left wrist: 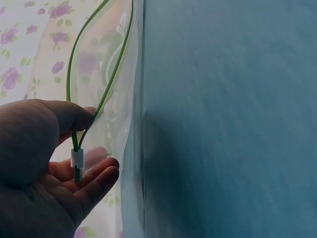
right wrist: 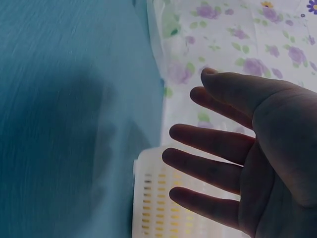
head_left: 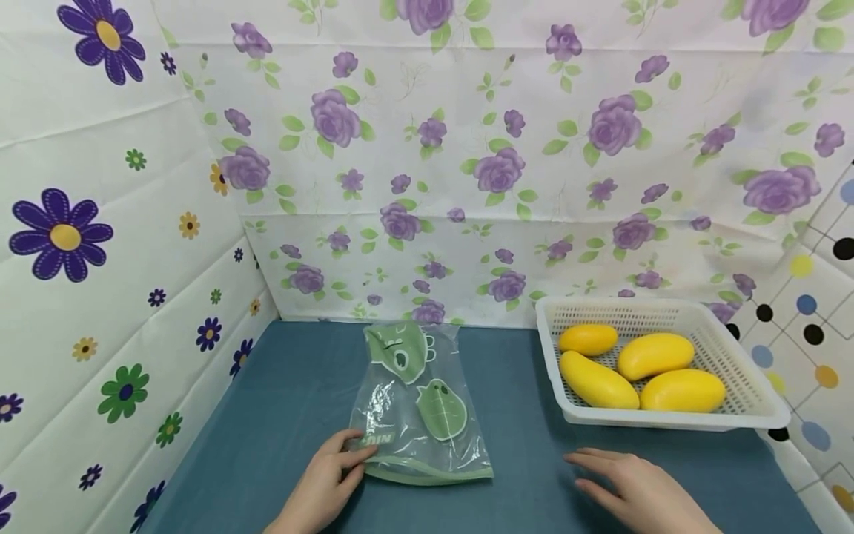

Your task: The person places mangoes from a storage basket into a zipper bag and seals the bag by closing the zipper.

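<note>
Clear plastic bag (head_left: 410, 415) lies on the blue counter (head_left: 517, 400), left of the white basket (head_left: 674, 421). Left hand (head_left: 323, 478): grip pinches the bag's near left corner. Right hand (head_left: 634, 486): grip spread, fingers extended, near the basket.

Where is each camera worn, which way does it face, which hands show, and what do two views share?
Head: on the head, facing forward and down at the clear bag, white basket and yellow fruit; left hand and right hand show.
Left wrist: on that wrist, facing the bag's green edging; only the left hand shows.
Right wrist: on that wrist, facing the basket and flowered backdrop; only the right hand shows.
Shared: head and right wrist share the basket.
</note>
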Motion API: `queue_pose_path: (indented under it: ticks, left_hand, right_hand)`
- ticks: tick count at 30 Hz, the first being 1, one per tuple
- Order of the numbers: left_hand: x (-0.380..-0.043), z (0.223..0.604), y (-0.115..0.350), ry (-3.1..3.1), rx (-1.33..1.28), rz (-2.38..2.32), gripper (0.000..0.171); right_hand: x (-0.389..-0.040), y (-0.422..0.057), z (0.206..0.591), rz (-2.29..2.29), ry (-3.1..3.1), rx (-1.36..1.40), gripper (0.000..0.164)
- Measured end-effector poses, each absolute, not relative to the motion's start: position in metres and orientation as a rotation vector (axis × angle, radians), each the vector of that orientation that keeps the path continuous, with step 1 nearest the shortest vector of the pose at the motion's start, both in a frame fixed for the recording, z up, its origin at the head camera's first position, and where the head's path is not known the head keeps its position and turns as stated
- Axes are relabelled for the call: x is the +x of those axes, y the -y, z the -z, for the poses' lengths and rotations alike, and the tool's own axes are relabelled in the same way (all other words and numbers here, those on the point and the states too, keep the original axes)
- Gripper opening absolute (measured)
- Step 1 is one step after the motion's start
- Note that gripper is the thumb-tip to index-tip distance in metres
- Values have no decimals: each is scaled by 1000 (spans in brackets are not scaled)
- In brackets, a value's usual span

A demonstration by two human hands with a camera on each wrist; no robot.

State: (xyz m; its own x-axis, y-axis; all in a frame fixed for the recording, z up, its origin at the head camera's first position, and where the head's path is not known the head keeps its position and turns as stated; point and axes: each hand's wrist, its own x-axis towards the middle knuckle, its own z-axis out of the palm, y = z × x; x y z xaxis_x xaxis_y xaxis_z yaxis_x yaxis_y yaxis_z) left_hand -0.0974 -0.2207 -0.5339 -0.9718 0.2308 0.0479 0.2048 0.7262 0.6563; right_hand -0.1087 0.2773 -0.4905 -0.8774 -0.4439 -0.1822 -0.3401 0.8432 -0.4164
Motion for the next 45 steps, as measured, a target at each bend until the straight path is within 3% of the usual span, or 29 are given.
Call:
queue_pose_path:
  ticks: [11, 21, 35, 45]
  left_hand:
    - [-108, 534, 199, -2943, 472, -1070, 23]
    - [-106, 531, 190, -3131, 392, -911, 17]
    - [-115, 522, 182, -3391, 336, -856, 22]
    - [-113, 524, 182, -3349, 257, -831, 26]
  right_hand:
    - [-116, -229, 501, 542, -2827, -664, 38]
    - [-123, -197, 502, 505, -2915, -776, 38]
    - [-115, -209, 485, 516, -3065, -643, 27]
    - [-107, -236, 466, 574, -3130, -666, 28]
